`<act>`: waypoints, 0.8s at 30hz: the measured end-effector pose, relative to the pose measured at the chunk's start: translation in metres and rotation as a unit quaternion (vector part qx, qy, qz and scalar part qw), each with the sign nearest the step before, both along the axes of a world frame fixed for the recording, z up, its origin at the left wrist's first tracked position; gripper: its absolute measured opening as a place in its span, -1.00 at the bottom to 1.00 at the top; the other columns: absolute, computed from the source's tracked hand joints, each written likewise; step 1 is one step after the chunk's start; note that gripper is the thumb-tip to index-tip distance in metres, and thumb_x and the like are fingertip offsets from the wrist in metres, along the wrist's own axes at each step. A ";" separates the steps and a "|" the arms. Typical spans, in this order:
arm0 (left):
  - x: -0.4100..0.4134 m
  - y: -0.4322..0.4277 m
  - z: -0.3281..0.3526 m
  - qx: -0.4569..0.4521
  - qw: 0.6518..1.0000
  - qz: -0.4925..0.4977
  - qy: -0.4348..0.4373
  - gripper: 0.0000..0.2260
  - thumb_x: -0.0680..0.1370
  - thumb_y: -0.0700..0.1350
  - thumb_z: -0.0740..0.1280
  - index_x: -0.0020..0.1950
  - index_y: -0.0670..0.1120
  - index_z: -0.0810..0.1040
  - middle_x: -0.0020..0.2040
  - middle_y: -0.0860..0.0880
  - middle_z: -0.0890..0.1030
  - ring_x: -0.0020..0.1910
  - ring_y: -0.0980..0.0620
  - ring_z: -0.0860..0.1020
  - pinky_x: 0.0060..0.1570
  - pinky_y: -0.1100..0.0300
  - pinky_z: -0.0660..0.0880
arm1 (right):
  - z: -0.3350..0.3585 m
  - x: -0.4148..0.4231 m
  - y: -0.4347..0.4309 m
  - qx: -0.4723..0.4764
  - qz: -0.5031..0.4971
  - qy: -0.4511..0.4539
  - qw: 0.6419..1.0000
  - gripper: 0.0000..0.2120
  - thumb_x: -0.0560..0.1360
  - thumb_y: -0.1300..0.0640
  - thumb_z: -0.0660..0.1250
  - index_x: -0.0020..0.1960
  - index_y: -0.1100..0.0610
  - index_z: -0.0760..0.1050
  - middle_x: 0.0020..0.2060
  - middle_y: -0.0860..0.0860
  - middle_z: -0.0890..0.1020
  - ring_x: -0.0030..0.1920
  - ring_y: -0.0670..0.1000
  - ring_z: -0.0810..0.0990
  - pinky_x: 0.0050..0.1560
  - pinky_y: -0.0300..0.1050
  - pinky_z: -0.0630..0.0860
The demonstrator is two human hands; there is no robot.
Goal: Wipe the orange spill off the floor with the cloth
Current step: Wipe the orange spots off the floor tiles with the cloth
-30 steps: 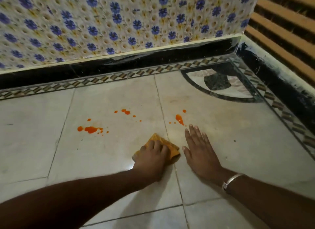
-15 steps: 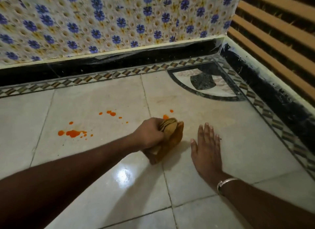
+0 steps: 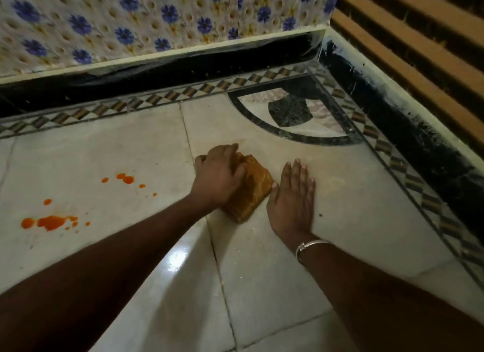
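My left hand (image 3: 218,177) presses down on a folded orange-brown cloth (image 3: 255,192) on the pale marble floor (image 3: 104,152), fingers curled over its far edge. Flat on the floor just right of the cloth lies my right hand (image 3: 292,202), fingers spread, thumb touching the cloth's corner. An orange spill (image 3: 51,222) of blotches and drops lies at the far left. A smaller group of orange drops (image 3: 125,179) sits left of the cloth. No orange shows around the cloth.
A black skirting (image 3: 157,74) under a flower-patterned wall runs along the back. A second black skirting (image 3: 419,142) below slatted wood closes the right side. A patterned border strip and a dark inlaid quarter circle (image 3: 290,110) fill the corner.
My left hand pushed the cloth away from me and to the right, over the orange spot near the tile joint, which no longer shows. My right hand stayed flat on the floor.
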State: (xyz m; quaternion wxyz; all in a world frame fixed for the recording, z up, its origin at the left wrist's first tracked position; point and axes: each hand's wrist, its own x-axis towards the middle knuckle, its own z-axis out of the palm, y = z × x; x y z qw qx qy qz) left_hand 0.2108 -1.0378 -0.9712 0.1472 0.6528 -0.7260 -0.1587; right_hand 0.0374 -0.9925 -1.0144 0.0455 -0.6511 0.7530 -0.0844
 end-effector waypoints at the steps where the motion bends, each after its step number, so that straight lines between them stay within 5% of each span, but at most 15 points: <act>1: -0.005 0.003 -0.007 -0.004 0.997 -0.062 -0.038 -0.38 0.64 0.27 -0.02 0.64 0.01 0.26 0.62 -0.09 0.33 0.62 -0.11 0.22 0.53 -0.22 0.10 | -0.004 0.000 -0.002 0.001 -0.001 -0.002 1.000 -0.40 0.68 -0.06 -0.08 0.65 0.18 0.00 0.65 0.14 0.00 0.65 0.11 -0.07 0.62 0.14 -0.08; 4: -0.024 0.010 -0.033 0.038 0.974 -0.184 -0.124 -0.30 0.62 0.36 -0.32 0.70 0.11 -0.01 0.72 -0.01 -0.01 0.69 -0.02 -0.12 0.58 -0.24 -0.20 | -0.010 0.001 -0.003 -0.003 -0.017 0.006 1.000 -0.41 0.70 -0.07 -0.09 0.65 0.19 0.04 0.64 0.15 0.04 0.65 0.11 -0.05 0.61 0.16 -0.06; 8: -0.018 -0.009 -0.043 0.049 0.974 -0.170 -0.144 -0.30 0.58 0.40 -0.40 0.69 0.18 -0.16 0.72 0.05 -0.15 0.68 0.03 -0.24 0.55 -0.22 -0.37 | -0.015 0.001 -0.004 -0.002 -0.015 0.022 1.000 -0.41 0.69 -0.06 -0.10 0.65 0.19 0.02 0.64 0.16 0.06 0.65 0.11 -0.03 0.62 0.16 -0.05; 13: 0.018 0.006 -0.044 0.057 0.989 -0.040 -0.131 -0.33 0.61 0.39 -0.40 0.69 0.17 -0.20 0.70 0.06 -0.21 0.66 0.03 -0.32 0.59 -0.19 -0.29 | -0.013 0.002 -0.002 -0.007 -0.013 0.016 1.000 -0.40 0.68 -0.03 -0.06 0.65 0.20 0.02 0.64 0.16 0.06 0.65 0.12 -0.02 0.62 0.16 -0.03; 18: -0.023 0.023 -0.053 0.012 0.988 -0.101 -0.120 -0.40 0.70 0.30 -0.26 0.71 0.13 -0.05 0.72 0.00 -0.04 0.69 -0.03 -0.18 0.60 -0.20 -0.20 | -0.013 0.004 -0.005 -0.002 0.025 0.023 0.999 -0.40 0.67 -0.04 -0.11 0.65 0.18 0.02 0.64 0.15 0.04 0.65 0.12 -0.03 0.60 0.19 0.04; 21: -0.018 -0.026 -0.043 0.029 0.985 -0.115 -0.129 -0.38 0.65 0.36 -0.32 0.69 0.20 -0.12 0.72 -0.01 -0.13 0.68 -0.03 -0.23 0.60 -0.18 -0.25 | -0.016 0.001 -0.004 0.002 0.026 0.016 1.000 -0.41 0.68 -0.05 -0.08 0.66 0.13 -0.01 0.65 0.13 0.02 0.65 0.11 -0.04 0.61 0.17 0.01; 24: 0.004 -0.031 -0.047 0.046 0.993 0.022 -0.108 -0.39 0.65 0.39 -0.28 0.69 0.22 -0.15 0.71 -0.03 -0.19 0.67 -0.06 -0.26 0.61 -0.20 -0.22 | -0.016 0.001 -0.003 -0.004 0.033 0.011 0.999 -0.40 0.68 -0.07 -0.06 0.66 0.10 -0.05 0.65 0.11 0.00 0.65 0.09 -0.08 0.61 0.17 0.00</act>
